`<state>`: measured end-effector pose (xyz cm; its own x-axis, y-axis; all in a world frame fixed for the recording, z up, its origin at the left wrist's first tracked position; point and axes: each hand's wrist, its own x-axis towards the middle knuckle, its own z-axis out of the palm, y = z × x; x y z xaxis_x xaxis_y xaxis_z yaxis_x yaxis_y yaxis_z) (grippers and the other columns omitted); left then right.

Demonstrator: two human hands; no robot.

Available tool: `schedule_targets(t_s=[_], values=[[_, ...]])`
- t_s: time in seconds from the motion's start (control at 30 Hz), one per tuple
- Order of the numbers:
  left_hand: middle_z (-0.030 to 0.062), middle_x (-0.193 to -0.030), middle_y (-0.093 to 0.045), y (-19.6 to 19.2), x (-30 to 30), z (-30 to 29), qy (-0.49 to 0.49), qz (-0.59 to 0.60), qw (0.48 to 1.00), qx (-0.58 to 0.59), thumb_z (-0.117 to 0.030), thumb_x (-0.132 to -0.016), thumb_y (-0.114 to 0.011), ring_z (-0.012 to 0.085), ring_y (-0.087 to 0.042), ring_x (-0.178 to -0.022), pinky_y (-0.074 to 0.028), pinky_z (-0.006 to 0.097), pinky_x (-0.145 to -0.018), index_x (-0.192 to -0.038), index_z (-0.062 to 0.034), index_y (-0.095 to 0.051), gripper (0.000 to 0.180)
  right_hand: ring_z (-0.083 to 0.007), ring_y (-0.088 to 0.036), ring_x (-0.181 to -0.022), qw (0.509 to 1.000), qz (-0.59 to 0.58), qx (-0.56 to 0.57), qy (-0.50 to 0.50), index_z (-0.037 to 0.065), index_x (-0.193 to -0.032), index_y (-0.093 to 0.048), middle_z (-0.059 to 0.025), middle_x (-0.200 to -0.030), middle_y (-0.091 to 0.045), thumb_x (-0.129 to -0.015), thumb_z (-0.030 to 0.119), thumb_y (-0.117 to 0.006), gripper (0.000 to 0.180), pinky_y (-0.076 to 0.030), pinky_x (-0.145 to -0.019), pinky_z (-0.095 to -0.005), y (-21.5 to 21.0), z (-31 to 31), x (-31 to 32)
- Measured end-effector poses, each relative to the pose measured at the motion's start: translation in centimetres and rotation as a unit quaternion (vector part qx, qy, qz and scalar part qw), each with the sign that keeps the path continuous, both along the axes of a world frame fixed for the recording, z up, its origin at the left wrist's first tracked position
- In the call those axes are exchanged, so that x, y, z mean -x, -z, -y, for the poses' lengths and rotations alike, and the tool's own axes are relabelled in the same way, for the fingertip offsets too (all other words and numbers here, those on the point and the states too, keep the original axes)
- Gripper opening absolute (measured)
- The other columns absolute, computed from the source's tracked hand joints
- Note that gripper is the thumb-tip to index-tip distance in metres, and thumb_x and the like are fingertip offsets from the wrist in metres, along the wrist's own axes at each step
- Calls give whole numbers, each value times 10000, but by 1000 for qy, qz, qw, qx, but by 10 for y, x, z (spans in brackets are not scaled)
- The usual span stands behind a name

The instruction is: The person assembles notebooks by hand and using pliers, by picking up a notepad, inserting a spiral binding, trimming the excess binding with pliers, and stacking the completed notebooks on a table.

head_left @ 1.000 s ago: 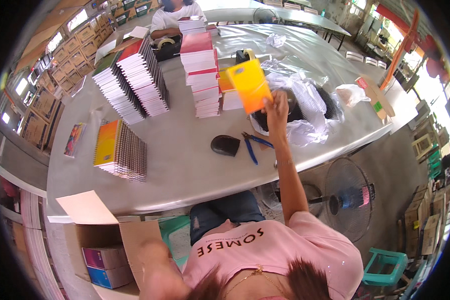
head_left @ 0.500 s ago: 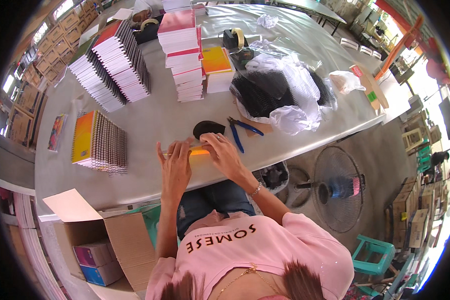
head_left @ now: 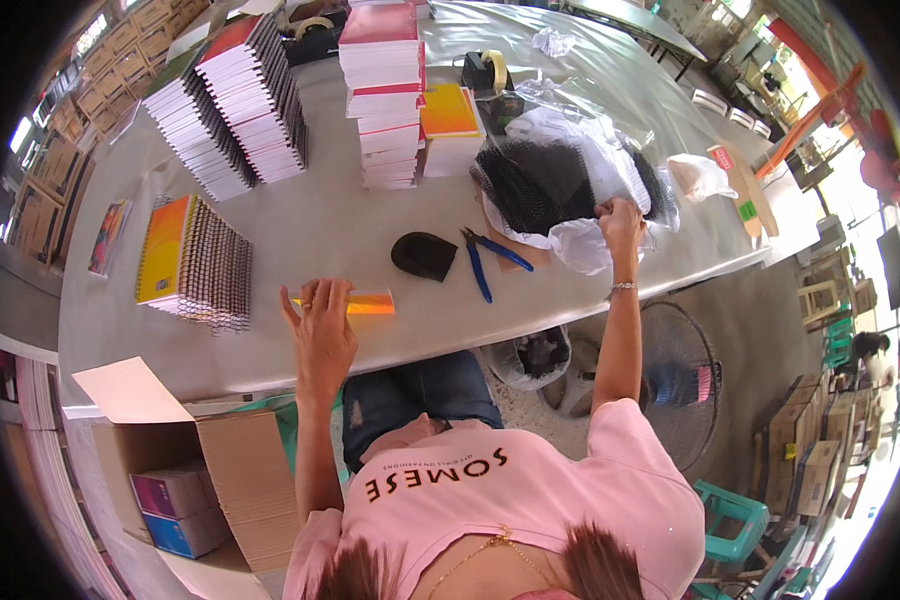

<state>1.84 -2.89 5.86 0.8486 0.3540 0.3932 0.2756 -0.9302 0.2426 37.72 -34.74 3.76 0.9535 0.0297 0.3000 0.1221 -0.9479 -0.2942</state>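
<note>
The person wears a pink short-sleeved T-shirt (head_left: 560,500), its right sleeve (head_left: 615,430) ending well back from the right hand (head_left: 622,225). Dark, bold lettering (head_left: 435,473) arcs across the chest, with a line of much smaller print on the side nearer the hands. A fine gold-coloured necklace (head_left: 501,533) with a small pendant hangs at the neckline. Just behind the right hand sits a pale metallic bracelet (head_left: 624,287). Blue denim jeans (head_left: 430,395) cover the legs.

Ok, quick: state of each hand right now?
Left hand: closed, holding the flat yellow-orange paper booklet.
Right hand: curled at the crumpled white wrapping; whether it holds anything cannot be told.
</note>
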Motion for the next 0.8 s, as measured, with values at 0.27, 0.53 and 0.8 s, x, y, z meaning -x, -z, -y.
schedule_targets(t_s=[0.27,0.53,0.8], values=[[60,-1047,-522,12,-5,19,-48,60,997,22,-411,-786,-748,290,-473,-1136,-179,636,-1075,-1034,-104,-582,428,-306,-605,-1078,996,-67,-63,-2,150,-868,-777,-91,-997,-714,-775,364,-749,235,-390,-930,-494,-8,-4,3],[65,-1064,-524,24,-20,22,-100,128,987,9,-497,-641,-837,319,-475,-1101,-283,579,-980,-915,-98,-602,538,-321,-629,-994,995,28,-95,-16,67,-968,-712,-104,-974,-702,-814,377,-711,347,-410,-920,-476,13,1,-5],[72,-1031,-551,22,-27,24,-96,129,987,28,-449,-654,-828,324,-480,-1094,-315,548,-952,-909,-94,-591,497,-103,-603,-757,771,120,-612,-127,13,-1004,-594,-42,-834,-634,-942,124,-631,133,-507,-715,-248,-35,9,50]])
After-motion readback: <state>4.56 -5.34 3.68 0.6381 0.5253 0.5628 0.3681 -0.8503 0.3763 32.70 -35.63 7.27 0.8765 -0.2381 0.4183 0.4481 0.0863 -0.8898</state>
